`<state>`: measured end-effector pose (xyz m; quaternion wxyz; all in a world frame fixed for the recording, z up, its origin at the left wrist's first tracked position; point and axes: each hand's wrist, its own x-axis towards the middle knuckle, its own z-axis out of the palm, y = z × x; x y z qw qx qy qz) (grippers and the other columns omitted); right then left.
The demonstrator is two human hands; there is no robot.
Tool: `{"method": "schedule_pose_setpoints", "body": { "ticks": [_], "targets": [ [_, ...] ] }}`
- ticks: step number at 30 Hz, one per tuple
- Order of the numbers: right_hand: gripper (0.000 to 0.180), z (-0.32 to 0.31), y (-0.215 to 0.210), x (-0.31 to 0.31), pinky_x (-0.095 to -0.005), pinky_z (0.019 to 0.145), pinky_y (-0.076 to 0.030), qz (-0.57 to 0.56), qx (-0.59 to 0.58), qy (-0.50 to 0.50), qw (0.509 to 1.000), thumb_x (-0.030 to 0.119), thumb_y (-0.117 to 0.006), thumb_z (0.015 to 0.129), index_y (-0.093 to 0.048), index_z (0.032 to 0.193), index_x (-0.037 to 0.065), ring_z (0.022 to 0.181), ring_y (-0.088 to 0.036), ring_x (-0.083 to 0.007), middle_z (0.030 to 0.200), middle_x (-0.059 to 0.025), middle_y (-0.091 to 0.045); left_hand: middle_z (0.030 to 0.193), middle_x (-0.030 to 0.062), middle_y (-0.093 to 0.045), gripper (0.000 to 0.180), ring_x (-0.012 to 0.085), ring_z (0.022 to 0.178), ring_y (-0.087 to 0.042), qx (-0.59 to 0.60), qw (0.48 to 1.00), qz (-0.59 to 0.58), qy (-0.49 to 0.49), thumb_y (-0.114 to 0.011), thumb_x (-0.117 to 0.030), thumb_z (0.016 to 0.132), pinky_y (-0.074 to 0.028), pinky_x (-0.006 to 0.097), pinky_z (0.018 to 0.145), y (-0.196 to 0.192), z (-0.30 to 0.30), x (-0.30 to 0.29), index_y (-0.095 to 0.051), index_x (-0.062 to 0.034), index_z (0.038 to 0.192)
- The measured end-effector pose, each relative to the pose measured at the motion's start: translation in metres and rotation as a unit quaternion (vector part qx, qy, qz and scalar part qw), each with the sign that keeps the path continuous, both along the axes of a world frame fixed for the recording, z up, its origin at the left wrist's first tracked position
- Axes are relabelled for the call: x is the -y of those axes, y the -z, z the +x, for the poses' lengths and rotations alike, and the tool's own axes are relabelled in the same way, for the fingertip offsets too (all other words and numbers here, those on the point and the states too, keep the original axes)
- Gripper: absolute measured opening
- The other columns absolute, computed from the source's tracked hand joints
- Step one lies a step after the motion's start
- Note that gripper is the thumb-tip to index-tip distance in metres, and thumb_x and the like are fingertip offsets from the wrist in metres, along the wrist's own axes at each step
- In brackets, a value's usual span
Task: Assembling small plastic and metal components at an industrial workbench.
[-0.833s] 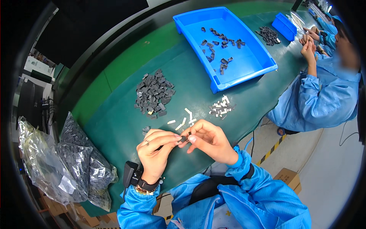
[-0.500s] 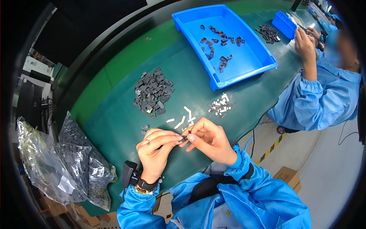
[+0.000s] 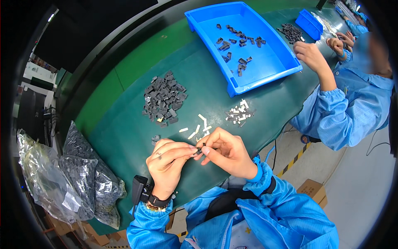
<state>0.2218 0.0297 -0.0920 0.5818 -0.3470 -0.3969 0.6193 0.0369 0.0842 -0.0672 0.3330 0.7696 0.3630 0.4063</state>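
Observation:
Between my two hands, over the near side of the green table, is a small black plastic part (image 3: 199, 151). My left hand (image 3: 168, 159) pinches it between thumb and fingertips. From the other side my right hand (image 3: 228, 153) closes thumb and finger on the same part; the fingers cover much of it. Just beyond my fingertips lie several white strips (image 3: 202, 124). Farther off on the left is a heap of dark grey plastic parts (image 3: 164, 97), with a few loose grey parts (image 3: 156, 139) nearer my left hand. A small pile of white and black pieces (image 3: 239, 113) lies beyond my right hand.
A blue tray (image 3: 265, 85) with several black parts in it stands at the back. Clear bags of dark parts (image 3: 78, 182) lie at the left edge. At the right, a co-worker (image 3: 352, 99) in blue reaches toward another black pile (image 3: 291, 33) near a small blue bin (image 3: 309, 25).
My hands hold nearly the same pose on the black part. At the right, the co-worker's raised hand has come down and leftward toward the black pile.

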Motion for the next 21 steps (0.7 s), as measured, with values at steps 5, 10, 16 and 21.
{"method": "schedule_pose_setpoints", "body": {
  "ticks": [5,10,16,21],
  "targets": [
    [0.007,0.0009,-0.0011,-0.0002,-0.0291,0.072,-0.062,-0.001,0.008,-0.006,1.000,0.003,-0.059,0.099,-0.054,0.098,-0.002,0.098,-0.070,-0.0186,0.107,-0.0137,-0.065,0.087,0.0055,-0.076,0.015,0.0194,0.079,-0.066,-0.001,1.000,0.001,0.003,-0.076,0.004,0.075,-0.050,0.031,0.075,-0.0010,-0.0002,-0.0001,-0.079,-0.0066,0.086],
    [0.006,0.0010,-0.0004,0.0000,-0.0286,0.071,-0.062,-0.002,0.013,-0.007,1.000,0.002,-0.058,0.099,-0.054,0.098,-0.002,0.098,-0.070,-0.0187,0.106,-0.0136,-0.064,0.086,0.0052,-0.076,0.014,0.0191,0.078,-0.067,0.000,1.000,0.000,0.003,-0.075,0.003,0.076,-0.050,0.032,0.076,-0.0002,-0.0004,-0.0001,-0.079,-0.0065,0.085],
    [0.006,0.0010,-0.0023,-0.0002,-0.0278,0.070,-0.062,-0.006,0.011,-0.006,1.000,0.001,-0.059,0.098,-0.055,0.099,-0.002,0.098,-0.070,-0.0184,0.104,-0.0113,-0.064,0.085,0.0052,-0.076,0.012,0.0181,0.078,-0.068,0.005,1.000,-0.008,0.003,-0.074,0.003,0.078,-0.049,0.032,0.077,-0.0007,0.0002,-0.0003,-0.079,-0.0064,0.083],
    [0.006,0.0006,-0.0008,-0.0002,-0.0270,0.069,-0.062,-0.008,0.012,-0.006,1.000,0.001,-0.060,0.098,-0.056,0.099,-0.002,0.097,-0.071,-0.0181,0.102,-0.0095,-0.064,0.085,0.0053,-0.076,0.012,0.0178,0.078,-0.068,0.005,1.000,-0.008,0.003,-0.074,0.003,0.078,-0.049,0.032,0.077,-0.0003,0.0004,0.0001,-0.079,-0.0062,0.083]
  ]
}}
